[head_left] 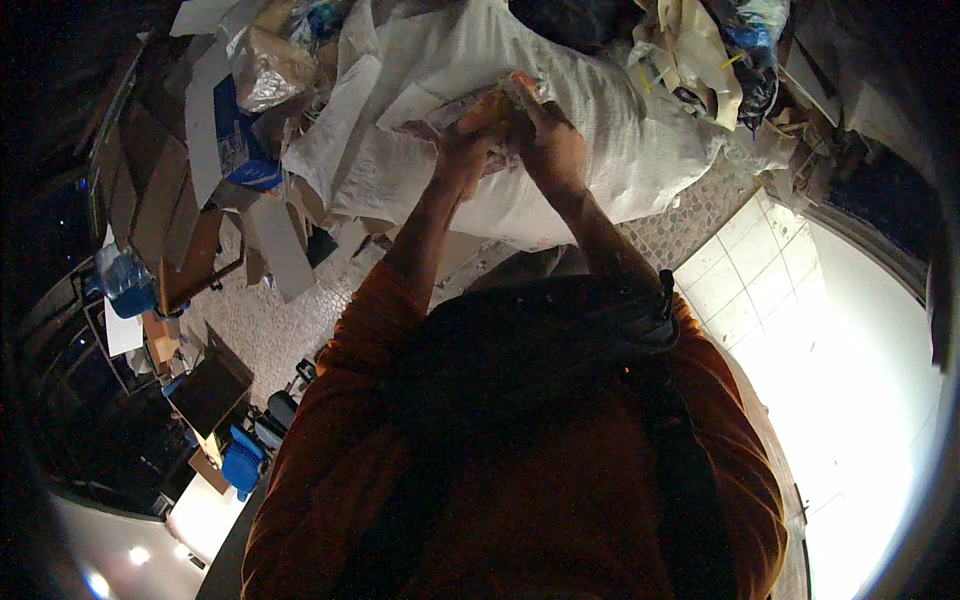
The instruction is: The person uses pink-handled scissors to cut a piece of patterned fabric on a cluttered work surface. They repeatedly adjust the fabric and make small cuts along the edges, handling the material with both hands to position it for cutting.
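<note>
Pebbled floor (708,200) meets square pale tiles (765,265) at your right. Over a bulging, white woven sack (635,150), your left hand (465,155) and right hand (553,150) pinch 1 crumpled, reddish packet (490,106).

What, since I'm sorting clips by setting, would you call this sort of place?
Probably a waste-sorting or scrap storage area: there is a bulging white sack, with loose cardboard pieces and crumpled clear plastic to its left.
</note>
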The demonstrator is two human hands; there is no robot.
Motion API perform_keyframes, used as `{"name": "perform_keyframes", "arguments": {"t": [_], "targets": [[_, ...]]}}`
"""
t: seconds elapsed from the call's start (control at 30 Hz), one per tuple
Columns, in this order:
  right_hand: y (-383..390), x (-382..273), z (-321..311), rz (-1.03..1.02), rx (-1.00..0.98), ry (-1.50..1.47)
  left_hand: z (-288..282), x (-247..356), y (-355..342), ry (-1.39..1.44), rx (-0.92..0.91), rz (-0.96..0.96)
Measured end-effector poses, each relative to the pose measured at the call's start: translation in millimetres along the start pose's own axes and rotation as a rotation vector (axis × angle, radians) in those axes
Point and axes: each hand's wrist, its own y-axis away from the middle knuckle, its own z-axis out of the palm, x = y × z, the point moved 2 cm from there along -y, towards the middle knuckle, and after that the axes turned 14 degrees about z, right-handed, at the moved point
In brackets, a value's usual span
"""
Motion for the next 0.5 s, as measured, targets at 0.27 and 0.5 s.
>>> {"name": "perform_keyframes", "arguments": {"t": [0.27,0.5], "targets": [[-20,-3,-15,0.16,-0.104,0.007,2,0,2,0.023,0.063,-0.056],[-18,-23,-34,0.209,-0.104,-0.086,-10,-14,-3,0.043,0.041,-0.052]]}}
